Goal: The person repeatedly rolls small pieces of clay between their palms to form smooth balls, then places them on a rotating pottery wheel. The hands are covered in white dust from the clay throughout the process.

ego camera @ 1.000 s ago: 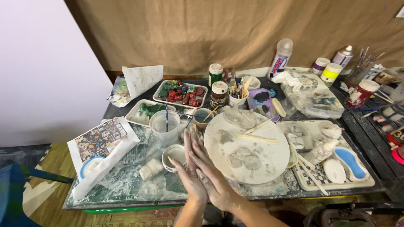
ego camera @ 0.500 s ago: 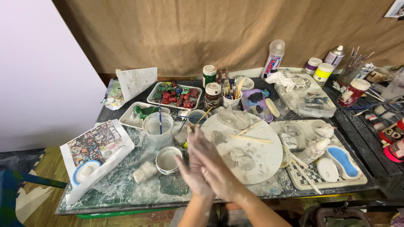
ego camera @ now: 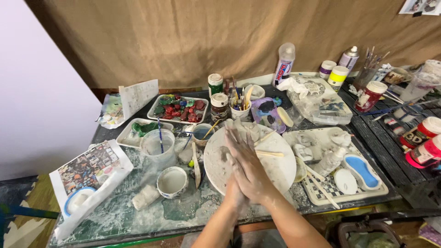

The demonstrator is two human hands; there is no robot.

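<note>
My two clay-smeared hands are pressed flat together, palm to palm, fingers pointing away from me. My right hand point(ego camera: 248, 167) lies on top. My left hand point(ego camera: 233, 196) is mostly hidden under it. They hover over the near left part of a round white plate point(ego camera: 282, 172) smeared with grey clay. Whether anything lies between the palms is hidden. A wooden stick point(ego camera: 269, 154) rests on the plate just right of my fingertips. A small white bowl point(ego camera: 172, 182) stands to the left of my hands.
A clear cup with a brush point(ego camera: 157, 146), a tray of red and green pieces point(ego camera: 179, 109), jars with brushes point(ego camera: 240, 110) and a spray bottle point(ego camera: 284, 64) stand behind. A checkered tray point(ego camera: 356, 195) with white clay figures is right. Paint bottles point(ego camera: 425, 151) lie far right, a printed booklet point(ego camera: 89, 167) left.
My joined hands have slid forward and right, further over the round plate, still pressed together. The camera has come closer to the table.
</note>
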